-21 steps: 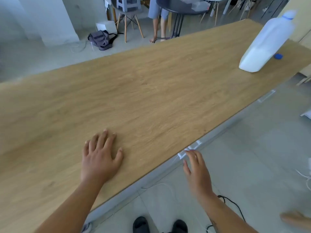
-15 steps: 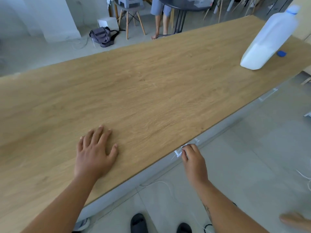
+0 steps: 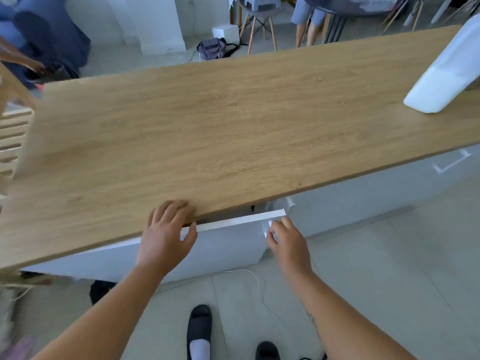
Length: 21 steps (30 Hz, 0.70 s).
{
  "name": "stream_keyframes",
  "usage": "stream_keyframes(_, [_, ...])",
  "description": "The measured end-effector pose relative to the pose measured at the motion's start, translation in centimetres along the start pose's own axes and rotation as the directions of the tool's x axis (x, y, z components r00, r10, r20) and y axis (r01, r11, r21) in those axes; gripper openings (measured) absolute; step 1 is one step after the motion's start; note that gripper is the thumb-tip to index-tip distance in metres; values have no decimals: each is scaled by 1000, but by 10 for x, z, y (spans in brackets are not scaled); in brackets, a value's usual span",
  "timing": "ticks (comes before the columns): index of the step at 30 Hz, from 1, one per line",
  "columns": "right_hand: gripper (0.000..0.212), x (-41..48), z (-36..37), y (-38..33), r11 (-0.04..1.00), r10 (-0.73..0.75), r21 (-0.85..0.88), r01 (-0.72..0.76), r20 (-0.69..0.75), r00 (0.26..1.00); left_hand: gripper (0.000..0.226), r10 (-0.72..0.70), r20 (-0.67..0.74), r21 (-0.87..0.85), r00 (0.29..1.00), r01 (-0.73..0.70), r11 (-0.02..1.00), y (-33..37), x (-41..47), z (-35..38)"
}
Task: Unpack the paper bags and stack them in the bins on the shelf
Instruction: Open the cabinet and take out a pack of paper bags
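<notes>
Far left: blurry wooden slats (image 3: 13,136), and behind them someone in blue clothes (image 3: 44,35).

Across the middle, from left to right: a long wooden table top (image 3: 233,120).

Left hand (image 3: 166,229): rests on the near edge of the table top. Fingers (image 3: 171,210) a bit bent, lying on the wood. Thumb touching the top rim of the white front (image 3: 228,242). Holds nothing.

White front: sits just under the near edge of the table top, between the two hands. Sticks out a little, with a dark gap behind its top rim. Cannot tell if drawer or door.

Down on the grey floor (image 3: 363,281): two dark slippers (image 3: 198,323) and a thin white cord (image 3: 249,272).

Far back, past the table: a grey bag (image 3: 211,48) on the floor, a chair with wooden legs (image 3: 259,22), a person's bare legs (image 3: 304,32).

Right hand (image 3: 288,242): fingers curled tight. Pinches the small white handle (image 3: 269,226) at the right end of the white front.

Further right, under the table top: a second white panel (image 3: 389,193), lying flat and closed.

Far right: a big white jug (image 3: 446,79). Stands on the table top, well apart from both hands.
</notes>
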State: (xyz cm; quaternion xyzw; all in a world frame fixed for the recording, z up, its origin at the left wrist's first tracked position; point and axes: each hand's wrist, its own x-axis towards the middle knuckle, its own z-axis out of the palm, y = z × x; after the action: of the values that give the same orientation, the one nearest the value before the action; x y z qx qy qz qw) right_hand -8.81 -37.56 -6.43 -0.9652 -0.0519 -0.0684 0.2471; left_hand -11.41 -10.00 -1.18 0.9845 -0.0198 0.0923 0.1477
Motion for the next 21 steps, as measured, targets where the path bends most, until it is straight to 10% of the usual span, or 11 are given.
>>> stream_keyframes(11, [16,-71,-51,28,942,-335,17,335,42,941,44,-202,129,100,971,189,977,77,-104,18])
stream_keyframes(21, [24,-121,-58,48,920,-386,168,355,217,897,44,-271,71,-51,960,275,960,91,-161,20])
